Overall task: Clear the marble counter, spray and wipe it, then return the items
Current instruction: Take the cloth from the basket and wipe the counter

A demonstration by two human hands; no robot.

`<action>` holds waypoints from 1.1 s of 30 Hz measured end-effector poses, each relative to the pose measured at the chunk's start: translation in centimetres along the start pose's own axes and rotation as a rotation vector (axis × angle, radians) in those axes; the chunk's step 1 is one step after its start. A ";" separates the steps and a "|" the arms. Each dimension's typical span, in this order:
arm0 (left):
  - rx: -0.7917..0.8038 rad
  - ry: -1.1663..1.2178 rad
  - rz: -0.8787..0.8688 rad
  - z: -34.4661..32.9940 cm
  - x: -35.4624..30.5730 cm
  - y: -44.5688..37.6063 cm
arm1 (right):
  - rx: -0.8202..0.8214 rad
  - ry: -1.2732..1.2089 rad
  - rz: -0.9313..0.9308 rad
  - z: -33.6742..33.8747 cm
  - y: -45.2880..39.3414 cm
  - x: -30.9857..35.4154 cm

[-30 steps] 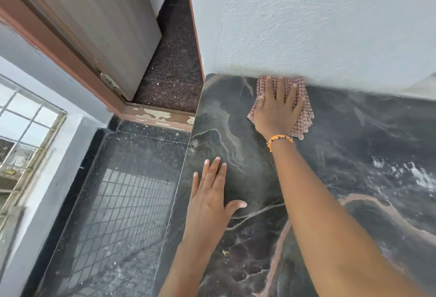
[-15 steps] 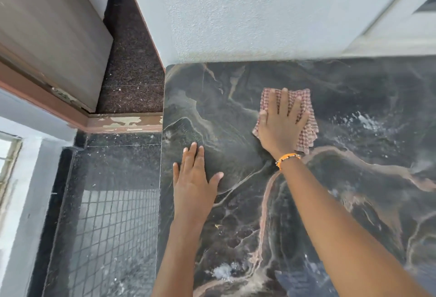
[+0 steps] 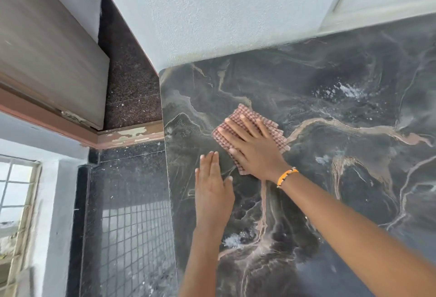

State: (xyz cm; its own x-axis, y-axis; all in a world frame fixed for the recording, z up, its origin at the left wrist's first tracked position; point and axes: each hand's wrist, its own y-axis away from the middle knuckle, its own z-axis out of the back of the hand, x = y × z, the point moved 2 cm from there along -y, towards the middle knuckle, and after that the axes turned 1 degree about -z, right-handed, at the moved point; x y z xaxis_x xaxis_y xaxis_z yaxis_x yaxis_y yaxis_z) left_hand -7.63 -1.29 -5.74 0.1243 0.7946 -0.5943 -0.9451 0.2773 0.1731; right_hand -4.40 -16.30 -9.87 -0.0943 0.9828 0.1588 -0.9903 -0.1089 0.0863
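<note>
Marble counter (image 3: 342, 107), dark with pale veins, filling the right of the view below a white textured wall (image 3: 212, 13).

The right hand (image 3: 254, 148) lies flat with fingers spread on a folded red-checked cloth (image 3: 245, 113), pressing it to the counter near the left edge. The left hand (image 3: 212, 185) rests palm down on bare stone just beside the cloth, fingers together and straight, gripping nothing. An orange bracelet (image 3: 286, 176) circles the right wrist. White wet patches (image 3: 349, 90) speckle the stone.
</note>
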 end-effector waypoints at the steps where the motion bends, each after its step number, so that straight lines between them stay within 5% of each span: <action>1: 0.058 -0.024 -0.050 -0.7 -0.6 -0.2 | -0.008 0.004 -0.072 0.3 0.4 -1.9; 9: 0.184 -0.279 -0.066 -3.4 -1.9 -0.8 | -0.104 -0.037 -0.653 2.0 6.7 -13.8; 15: 0.172 -0.317 -0.070 -3.7 -2.0 -0.9 | -0.136 -0.115 -0.935 1.2 10.2 -9.3; 22: 0.179 -0.318 -0.036 -3.5 -2.5 -1.1 | -0.085 -0.083 -0.647 0.7 4.3 -3.9; 29: 0.247 -0.069 0.083 -2.8 -3.4 -1.9 | 0.018 -0.063 0.028 0.9 3.2 -5.3; 33: 0.061 0.040 0.212 -4.0 -6.1 -2.7 | 0.054 -0.053 0.239 1.0 7.0 -9.9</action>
State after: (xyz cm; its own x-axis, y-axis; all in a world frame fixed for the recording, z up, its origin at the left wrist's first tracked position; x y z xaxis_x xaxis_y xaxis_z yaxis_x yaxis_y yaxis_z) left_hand -7.05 -9.04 -5.77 -0.0888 0.8169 -0.5699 -0.9284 0.1394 0.3444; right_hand -10.26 -26.97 -9.88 -0.3185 0.9190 0.2324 -0.9335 -0.3467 0.0917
